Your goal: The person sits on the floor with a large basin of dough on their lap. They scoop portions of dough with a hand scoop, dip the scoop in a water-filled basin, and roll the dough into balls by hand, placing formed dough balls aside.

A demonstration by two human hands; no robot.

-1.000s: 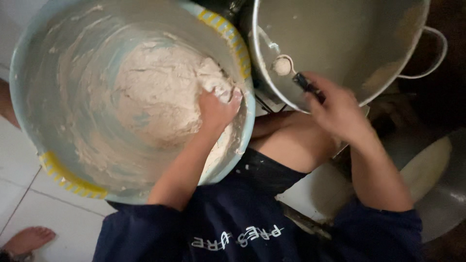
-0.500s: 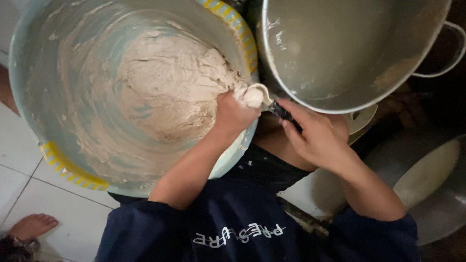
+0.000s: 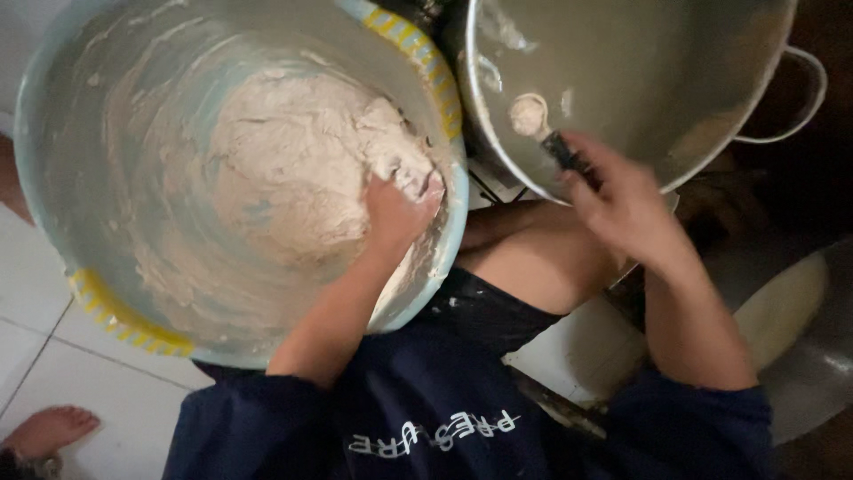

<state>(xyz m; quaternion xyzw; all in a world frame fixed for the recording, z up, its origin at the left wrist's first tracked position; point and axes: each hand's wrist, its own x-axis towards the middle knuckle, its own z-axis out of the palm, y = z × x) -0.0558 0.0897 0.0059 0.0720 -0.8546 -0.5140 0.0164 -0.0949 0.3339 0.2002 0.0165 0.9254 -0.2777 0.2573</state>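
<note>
A large light-blue plastic basin (image 3: 442, 227) with yellow rim patches holds a mound of pale sticky dough (image 3: 284, 169). My left hand (image 3: 395, 209) presses into the dough at the basin's right side, fingers buried in it. My right hand (image 3: 622, 200) grips the dark handle of a spoon (image 3: 533, 116). The spoon's bowl carries a lump of dough and sits inside the big metal pot (image 3: 640, 62) to the right of the basin. The pot's inner wall has smears of dough.
My bare knee (image 3: 533, 258) lies between basin and pot. A bare foot (image 3: 49, 431) rests on the white tiled floor (image 3: 53, 347) at bottom left. Another metal vessel (image 3: 822, 382) with something pale in it sits at the right edge.
Half a second ago the spoon was at the basin's edge by my left hand; it has swung back right into the metal pot with dough. My left hand stays in the dough.
</note>
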